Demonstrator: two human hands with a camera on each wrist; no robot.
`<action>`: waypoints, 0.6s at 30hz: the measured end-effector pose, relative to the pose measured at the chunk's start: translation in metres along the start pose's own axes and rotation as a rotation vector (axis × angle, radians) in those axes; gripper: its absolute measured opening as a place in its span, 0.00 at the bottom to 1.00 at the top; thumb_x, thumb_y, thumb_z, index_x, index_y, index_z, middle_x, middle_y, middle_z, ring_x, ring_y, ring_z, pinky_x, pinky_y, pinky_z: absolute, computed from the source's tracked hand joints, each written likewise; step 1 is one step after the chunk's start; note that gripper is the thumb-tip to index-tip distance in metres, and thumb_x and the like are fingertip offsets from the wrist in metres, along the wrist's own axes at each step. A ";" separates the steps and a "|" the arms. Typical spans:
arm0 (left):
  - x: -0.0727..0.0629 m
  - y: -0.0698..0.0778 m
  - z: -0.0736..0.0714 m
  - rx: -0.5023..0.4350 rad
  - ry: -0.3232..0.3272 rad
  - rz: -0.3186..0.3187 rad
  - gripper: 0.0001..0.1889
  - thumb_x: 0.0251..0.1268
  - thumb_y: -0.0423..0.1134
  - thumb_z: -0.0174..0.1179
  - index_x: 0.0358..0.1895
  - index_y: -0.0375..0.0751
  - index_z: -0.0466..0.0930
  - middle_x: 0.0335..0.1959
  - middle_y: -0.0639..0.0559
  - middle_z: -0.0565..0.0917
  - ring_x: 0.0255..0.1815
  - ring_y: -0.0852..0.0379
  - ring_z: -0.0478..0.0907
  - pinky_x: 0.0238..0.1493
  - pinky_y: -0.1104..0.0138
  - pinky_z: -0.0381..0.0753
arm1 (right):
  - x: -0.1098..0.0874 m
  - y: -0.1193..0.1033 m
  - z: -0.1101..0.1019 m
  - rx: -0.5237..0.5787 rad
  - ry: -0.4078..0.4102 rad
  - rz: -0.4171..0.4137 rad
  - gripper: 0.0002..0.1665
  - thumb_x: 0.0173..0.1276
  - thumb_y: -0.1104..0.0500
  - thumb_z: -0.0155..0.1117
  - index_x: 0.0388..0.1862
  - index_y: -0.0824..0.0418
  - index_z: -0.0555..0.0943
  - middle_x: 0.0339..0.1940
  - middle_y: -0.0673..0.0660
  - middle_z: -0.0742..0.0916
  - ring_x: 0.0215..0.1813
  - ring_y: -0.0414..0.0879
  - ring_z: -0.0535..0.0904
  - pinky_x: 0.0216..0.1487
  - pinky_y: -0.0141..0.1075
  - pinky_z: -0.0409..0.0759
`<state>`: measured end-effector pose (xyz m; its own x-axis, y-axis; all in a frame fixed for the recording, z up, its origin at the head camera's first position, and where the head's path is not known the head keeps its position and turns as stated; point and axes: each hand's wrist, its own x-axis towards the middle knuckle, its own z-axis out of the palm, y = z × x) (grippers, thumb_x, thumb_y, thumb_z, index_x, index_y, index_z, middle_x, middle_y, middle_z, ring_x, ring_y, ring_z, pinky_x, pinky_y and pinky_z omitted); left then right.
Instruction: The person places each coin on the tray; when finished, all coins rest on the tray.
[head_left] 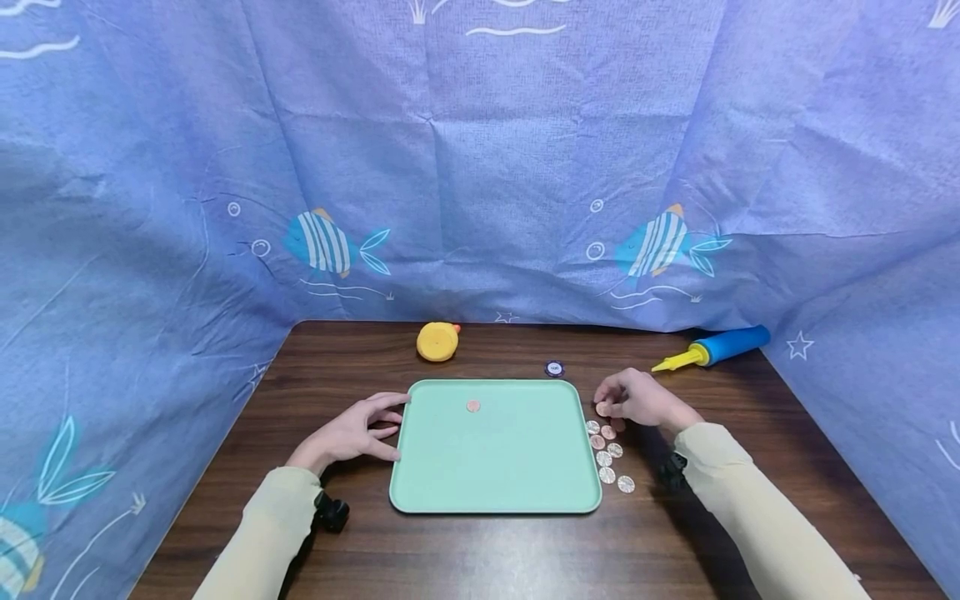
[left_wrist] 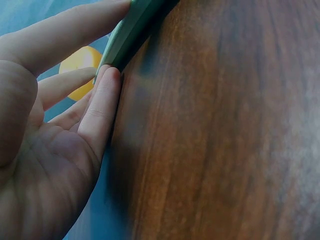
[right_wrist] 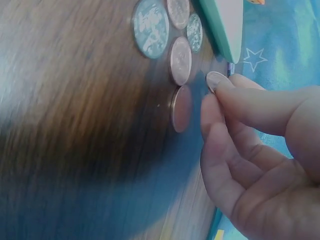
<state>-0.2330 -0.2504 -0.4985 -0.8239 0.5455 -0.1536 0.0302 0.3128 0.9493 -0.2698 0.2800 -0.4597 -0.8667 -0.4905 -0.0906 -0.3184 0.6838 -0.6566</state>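
Note:
Between thumb and fingers, my right hand (head_left: 636, 397) pinches a copper-coloured coin (right_wrist: 216, 80) just above the table, off the right side of a mint-green tray (head_left: 495, 487). Below that hand, several silver and copper coins (head_left: 615, 450) lie loose along the tray's right edge; one copper coin (right_wrist: 181, 109) is nearest in the right wrist view. A single copper coin (head_left: 473, 406) lies on the tray, toward its back. My left hand (head_left: 358, 432) rests against the tray's left rim, its fingers spread and fairly straight, as the left wrist view also shows.
Behind the tray sit a yellow toy duck (head_left: 437, 342) and a dark blue poker chip (head_left: 554, 368). A blue and yellow hand pump (head_left: 716, 347) lies at the back right. Blue fish-print cloth (head_left: 480, 167) hangs around the brown wooden table (head_left: 480, 554).

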 end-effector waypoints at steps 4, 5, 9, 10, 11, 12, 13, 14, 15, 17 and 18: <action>0.000 0.000 0.000 -0.005 0.000 0.004 0.52 0.55 0.31 0.81 0.82 0.37 0.59 0.81 0.37 0.57 0.73 0.38 0.68 0.70 0.65 0.79 | 0.002 -0.002 0.000 -0.037 0.060 -0.027 0.02 0.70 0.63 0.74 0.41 0.59 0.90 0.30 0.50 0.88 0.33 0.46 0.82 0.37 0.34 0.81; 0.000 0.000 0.000 -0.004 -0.002 0.008 0.52 0.55 0.31 0.80 0.82 0.36 0.59 0.81 0.37 0.57 0.73 0.38 0.67 0.70 0.65 0.79 | 0.002 -0.003 0.001 -0.047 0.077 -0.039 0.03 0.70 0.63 0.74 0.41 0.58 0.90 0.31 0.48 0.88 0.34 0.44 0.82 0.38 0.34 0.81; 0.000 0.000 0.000 0.001 -0.006 0.025 0.52 0.56 0.30 0.80 0.82 0.34 0.58 0.81 0.34 0.56 0.73 0.36 0.67 0.72 0.62 0.78 | 0.006 -0.010 0.006 -0.029 0.114 -0.071 0.03 0.70 0.62 0.75 0.41 0.57 0.90 0.32 0.48 0.88 0.37 0.43 0.83 0.42 0.35 0.83; 0.000 0.000 0.000 0.000 -0.006 0.026 0.52 0.56 0.30 0.79 0.82 0.33 0.58 0.81 0.34 0.56 0.73 0.36 0.67 0.72 0.61 0.78 | 0.007 -0.012 0.007 -0.018 0.115 -0.070 0.03 0.71 0.62 0.75 0.41 0.57 0.90 0.32 0.48 0.88 0.37 0.43 0.83 0.42 0.35 0.84; 0.000 0.000 0.000 -0.001 -0.007 0.028 0.52 0.56 0.29 0.79 0.82 0.33 0.58 0.81 0.34 0.56 0.73 0.36 0.67 0.72 0.61 0.78 | 0.008 -0.014 0.008 -0.005 0.114 -0.068 0.03 0.71 0.62 0.74 0.41 0.58 0.89 0.33 0.49 0.88 0.37 0.43 0.83 0.43 0.35 0.84; 0.000 0.001 0.000 -0.001 -0.007 0.029 0.52 0.56 0.29 0.79 0.82 0.33 0.58 0.81 0.33 0.56 0.73 0.36 0.67 0.72 0.62 0.78 | 0.009 -0.017 0.009 0.008 0.112 -0.064 0.03 0.71 0.61 0.74 0.41 0.58 0.89 0.33 0.49 0.88 0.37 0.43 0.83 0.43 0.35 0.84; 0.000 0.000 0.000 0.000 -0.008 0.030 0.52 0.56 0.30 0.79 0.82 0.33 0.58 0.81 0.33 0.56 0.73 0.36 0.67 0.72 0.62 0.78 | 0.011 -0.019 0.011 0.018 0.106 -0.066 0.03 0.71 0.61 0.75 0.42 0.59 0.89 0.33 0.50 0.88 0.38 0.43 0.84 0.43 0.35 0.84; 0.000 0.000 0.000 0.001 -0.007 0.029 0.52 0.56 0.30 0.79 0.82 0.33 0.58 0.81 0.33 0.56 0.73 0.36 0.67 0.71 0.62 0.78 | 0.012 -0.021 0.012 0.027 0.103 -0.066 0.04 0.71 0.61 0.75 0.42 0.59 0.89 0.34 0.50 0.88 0.38 0.43 0.84 0.44 0.35 0.84; 0.000 0.000 -0.001 0.004 -0.007 0.028 0.52 0.56 0.30 0.79 0.82 0.33 0.58 0.81 0.34 0.56 0.73 0.36 0.67 0.71 0.63 0.78 | 0.014 -0.024 0.013 0.032 0.099 -0.067 0.04 0.71 0.61 0.75 0.42 0.59 0.89 0.34 0.50 0.88 0.38 0.44 0.84 0.44 0.36 0.84; 0.000 -0.001 -0.001 0.010 -0.008 0.024 0.52 0.56 0.31 0.80 0.82 0.34 0.58 0.81 0.34 0.56 0.73 0.37 0.68 0.71 0.64 0.79 | 0.017 -0.029 0.016 0.037 0.094 -0.069 0.05 0.70 0.61 0.75 0.42 0.60 0.89 0.34 0.51 0.88 0.38 0.44 0.84 0.43 0.36 0.84; 0.000 -0.001 -0.001 0.013 -0.008 0.023 0.52 0.56 0.31 0.80 0.82 0.34 0.58 0.81 0.34 0.56 0.73 0.37 0.68 0.71 0.65 0.79 | 0.019 -0.031 0.018 0.038 0.092 -0.079 0.05 0.70 0.61 0.75 0.42 0.60 0.89 0.34 0.51 0.88 0.38 0.44 0.84 0.42 0.35 0.84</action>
<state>-0.2332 -0.2515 -0.4992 -0.8184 0.5588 -0.1338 0.0566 0.3100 0.9490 -0.2698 0.2398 -0.4545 -0.8713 -0.4897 0.0305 -0.3742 0.6231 -0.6868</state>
